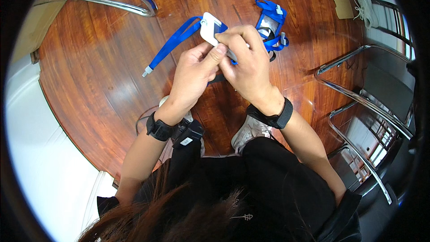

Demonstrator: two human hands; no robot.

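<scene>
Left hand and right hand both pinching that white rectangular plastic-looking badge holder; probably best gripped lightly, flat blue fabric lanyard kept clear.

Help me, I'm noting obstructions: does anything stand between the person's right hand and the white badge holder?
Nothing visible does: the right hand grips the white badge holder directly, with the left hand at its lower edge. The blue lanyard extends to the left, outside the grasp. Fingers cover the holder's lower part.
</scene>
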